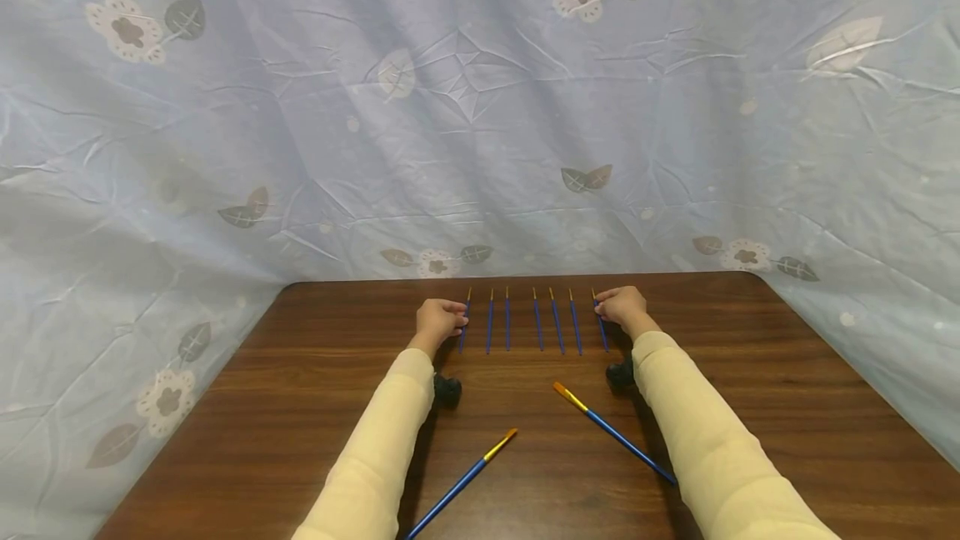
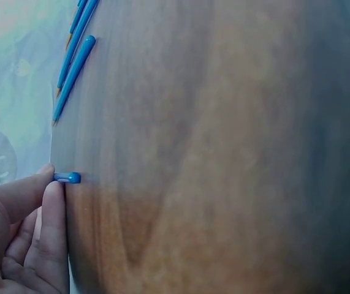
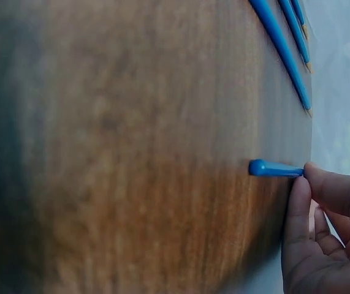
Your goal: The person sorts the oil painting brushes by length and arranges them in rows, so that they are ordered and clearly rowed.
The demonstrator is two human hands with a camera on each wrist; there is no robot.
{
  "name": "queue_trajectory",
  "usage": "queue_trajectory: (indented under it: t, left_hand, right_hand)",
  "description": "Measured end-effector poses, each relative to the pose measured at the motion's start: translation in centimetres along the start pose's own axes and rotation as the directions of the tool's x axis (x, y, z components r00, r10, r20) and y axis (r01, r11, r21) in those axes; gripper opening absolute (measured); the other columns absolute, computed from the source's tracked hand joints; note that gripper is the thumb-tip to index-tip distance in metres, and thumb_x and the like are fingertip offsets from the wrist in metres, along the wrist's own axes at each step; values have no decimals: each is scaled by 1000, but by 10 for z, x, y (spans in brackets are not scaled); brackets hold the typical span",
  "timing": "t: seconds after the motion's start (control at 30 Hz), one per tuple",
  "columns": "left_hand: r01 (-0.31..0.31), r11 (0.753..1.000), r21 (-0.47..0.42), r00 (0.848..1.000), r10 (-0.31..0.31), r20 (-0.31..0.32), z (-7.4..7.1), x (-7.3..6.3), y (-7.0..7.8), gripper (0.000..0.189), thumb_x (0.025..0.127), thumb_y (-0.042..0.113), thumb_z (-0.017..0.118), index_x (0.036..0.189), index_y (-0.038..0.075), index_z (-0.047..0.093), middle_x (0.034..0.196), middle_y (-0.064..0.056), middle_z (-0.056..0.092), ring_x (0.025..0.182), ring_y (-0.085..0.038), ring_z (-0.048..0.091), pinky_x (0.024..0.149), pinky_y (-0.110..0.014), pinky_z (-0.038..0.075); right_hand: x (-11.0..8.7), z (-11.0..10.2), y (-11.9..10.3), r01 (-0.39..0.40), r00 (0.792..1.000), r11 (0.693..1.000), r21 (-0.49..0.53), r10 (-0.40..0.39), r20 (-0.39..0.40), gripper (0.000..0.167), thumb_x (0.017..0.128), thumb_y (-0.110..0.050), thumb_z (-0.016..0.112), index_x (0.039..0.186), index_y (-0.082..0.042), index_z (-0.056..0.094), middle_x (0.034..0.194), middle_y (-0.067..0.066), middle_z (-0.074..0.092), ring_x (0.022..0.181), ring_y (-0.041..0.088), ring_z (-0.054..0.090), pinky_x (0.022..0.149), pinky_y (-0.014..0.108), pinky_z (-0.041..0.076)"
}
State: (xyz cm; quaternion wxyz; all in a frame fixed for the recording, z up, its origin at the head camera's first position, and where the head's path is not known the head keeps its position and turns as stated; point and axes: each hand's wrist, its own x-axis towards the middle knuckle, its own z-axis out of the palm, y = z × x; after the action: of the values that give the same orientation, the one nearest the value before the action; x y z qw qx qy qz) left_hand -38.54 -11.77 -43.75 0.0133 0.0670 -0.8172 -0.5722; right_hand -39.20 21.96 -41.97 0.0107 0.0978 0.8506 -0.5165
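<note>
Several thin blue-handled paintbrushes stand in a row near the table's far edge, bristles pointing away. My left hand pinches the leftmost paintbrush between thumb and finger; its rounded blue handle end shows past the fingertips in the left wrist view. At the row's other end, my right hand pinches the rightmost paintbrush, whose handle end sticks out toward me in the right wrist view. Between the hands lie the other brushes, among them a middle paintbrush.
Closer to me, two larger paintbrushes lie slanted: one at left, one at right beside the right sleeve. A dark wrist-worn device sits under the left forearm. Behind the wooden table hangs a flowered curtain.
</note>
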Motion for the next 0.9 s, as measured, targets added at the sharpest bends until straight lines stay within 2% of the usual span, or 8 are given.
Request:
queue_trajectory:
  t: [0.23, 0.6, 0.73, 0.9]
  left_hand:
    - [13, 1000, -13, 1000, -13, -3, 0, 2, -2, 25, 81, -8, 74, 105, -3, 73, 95, -14, 72, 78, -19, 70, 62, -24, 59]
    - [-3, 1000, -31, 1000, 3, -7, 2, 5, -4, 24, 81, -9, 73, 104, -4, 73, 93, -15, 72, 73, -17, 69, 60, -24, 59]
    - [1, 1000, -29, 1000, -1, -5, 2, 4, -3, 21, 83, -7, 72, 104, -4, 72, 100, -17, 71, 79, -20, 70, 61, -25, 59]
    - [-6, 1000, -25, 1000, 6, 0, 0, -1, 2, 19, 85, -5, 71, 104, -5, 72, 106, -19, 69, 89, -26, 70, 64, -25, 60]
  right_hand:
    - [2, 0, 5, 4, 1000, 999, -34, -4, 14, 32, 88, 4, 66, 120, 8, 63, 120, 24, 60, 73, 10, 62, 72, 21, 57]
    - [2, 1, 7, 29, 1000, 999, -32, -29, 5, 32, 88, 4, 64, 120, 10, 63, 122, 26, 59, 82, 17, 64, 73, 23, 58]
    - [0, 0, 6, 25, 1000, 999, -19, -25, 18, 33, 90, 4, 63, 121, 10, 61, 124, 27, 57, 91, 24, 65, 77, 25, 58]
    - [-2, 0, 3, 12, 1000, 1000, 26, -13, 27, 34, 92, 3, 62, 124, 10, 59, 126, 27, 56, 98, 26, 64, 79, 25, 57]
